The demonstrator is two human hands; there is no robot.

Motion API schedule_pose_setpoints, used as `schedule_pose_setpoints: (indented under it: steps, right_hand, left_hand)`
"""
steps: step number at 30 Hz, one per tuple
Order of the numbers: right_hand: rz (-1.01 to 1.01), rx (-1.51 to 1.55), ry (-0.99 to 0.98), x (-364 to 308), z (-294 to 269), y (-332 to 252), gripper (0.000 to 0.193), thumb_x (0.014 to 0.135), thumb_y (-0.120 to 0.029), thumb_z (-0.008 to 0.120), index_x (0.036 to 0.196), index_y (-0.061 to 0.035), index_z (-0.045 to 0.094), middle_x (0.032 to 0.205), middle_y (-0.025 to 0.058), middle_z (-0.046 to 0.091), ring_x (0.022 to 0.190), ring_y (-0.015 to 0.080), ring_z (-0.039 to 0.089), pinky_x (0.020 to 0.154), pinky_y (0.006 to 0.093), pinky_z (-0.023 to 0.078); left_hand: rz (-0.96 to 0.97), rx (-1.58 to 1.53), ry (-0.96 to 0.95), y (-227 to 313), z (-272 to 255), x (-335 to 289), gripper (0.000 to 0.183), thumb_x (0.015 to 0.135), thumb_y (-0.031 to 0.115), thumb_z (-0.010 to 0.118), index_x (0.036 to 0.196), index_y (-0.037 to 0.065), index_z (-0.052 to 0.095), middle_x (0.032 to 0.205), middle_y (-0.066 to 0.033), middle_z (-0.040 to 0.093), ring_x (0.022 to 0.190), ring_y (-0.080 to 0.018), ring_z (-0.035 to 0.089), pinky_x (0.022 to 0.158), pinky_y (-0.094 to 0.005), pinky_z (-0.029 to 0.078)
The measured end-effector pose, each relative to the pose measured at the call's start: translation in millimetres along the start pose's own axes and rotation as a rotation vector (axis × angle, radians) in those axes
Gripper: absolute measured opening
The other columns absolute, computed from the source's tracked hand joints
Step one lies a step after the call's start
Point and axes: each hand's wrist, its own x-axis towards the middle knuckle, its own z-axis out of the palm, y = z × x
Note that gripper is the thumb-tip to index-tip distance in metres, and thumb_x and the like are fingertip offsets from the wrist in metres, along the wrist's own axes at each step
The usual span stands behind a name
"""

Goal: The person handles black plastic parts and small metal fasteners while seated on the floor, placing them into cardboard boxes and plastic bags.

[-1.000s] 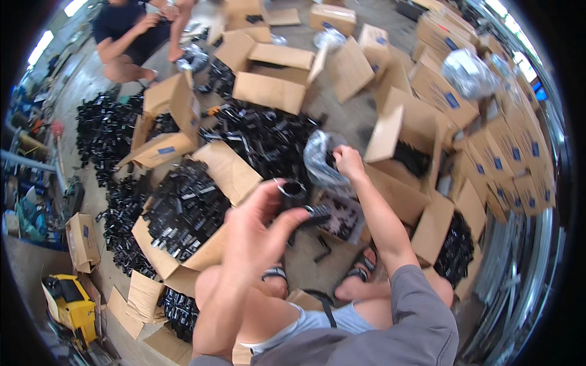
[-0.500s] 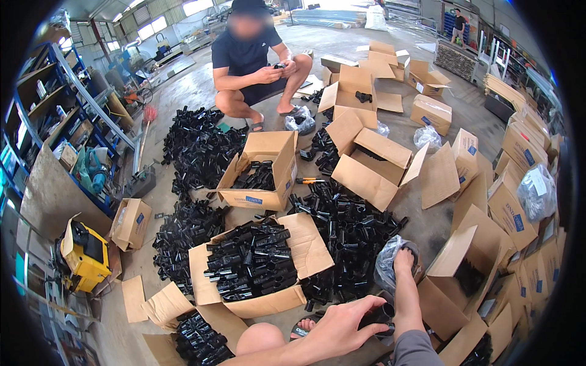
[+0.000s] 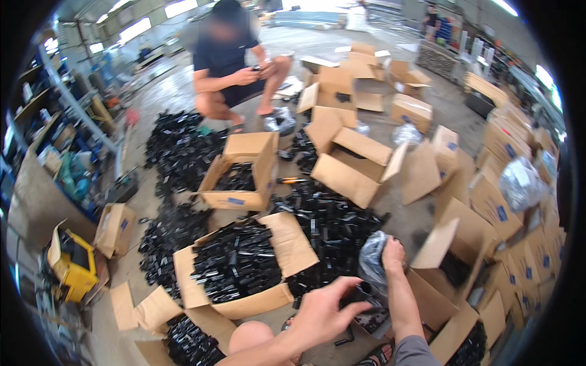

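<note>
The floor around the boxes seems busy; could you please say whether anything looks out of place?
Yes: loose black parts lie heaped on the floor beside open cardboard boxes, which looks untidy, since others sit inside them.

The black tubular part was held in the left hand; the clear plastic bag, crumpled, was just beyond it, with the right hand at its right side

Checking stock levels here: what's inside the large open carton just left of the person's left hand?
The carton beside the left hand holds black parts heaped to the top. The upper ones cover the lower layers and bottom, so those can't be seen.
</note>
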Motion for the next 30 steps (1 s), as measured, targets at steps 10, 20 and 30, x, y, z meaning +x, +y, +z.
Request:
schedule_pose_setpoints:
  steps: [10,20,30]
  right_hand:
    - [0.300,1.617,-0.112,-140.8,-77.5,32.0,0.024,0.095,0.003,0.059,0.118,0.0070,0.063,0.106,0.0141,0.069,0.096,0.0212,0.070,0.087,0.0323,0.059]
    - [0.206,1.659,-0.015,-248.8,-149.2,-55.5,0.020,0.100,-0.007,0.060,0.117,0.0008,0.066,0.102,0.0076,0.069,0.085,0.0141,0.068,0.077,0.0282,0.058]
    - [0.341,1.332,-0.281,-273.2,-27.0,-47.2,0.018,0.098,-0.013,0.062,0.113,-0.0052,0.068,0.094,0.0037,0.071,0.078,0.0111,0.067,0.067,0.0265,0.053]
  left_hand:
    - [-0.351,-0.987,0.089,1.7,-8.2,-4.4,0.023,0.100,0.020,0.064,0.116,0.003,0.064,0.113,-0.0094,0.071,0.103,-0.0198,0.069,0.082,-0.0329,0.058]
    - [-0.367,-1.174,0.191,-21.0,-11.9,-17.2,0.027,0.101,0.029,0.064,0.113,0.005,0.065,0.106,-0.0034,0.071,0.089,-0.0146,0.066,0.084,-0.0307,0.053]
    - [-0.245,-1.139,0.323,-30.3,-39.0,-25.0,0.027,0.100,0.029,0.065,0.106,0.003,0.067,0.101,-0.0048,0.070,0.085,-0.0160,0.068,0.080,-0.0293,0.057]
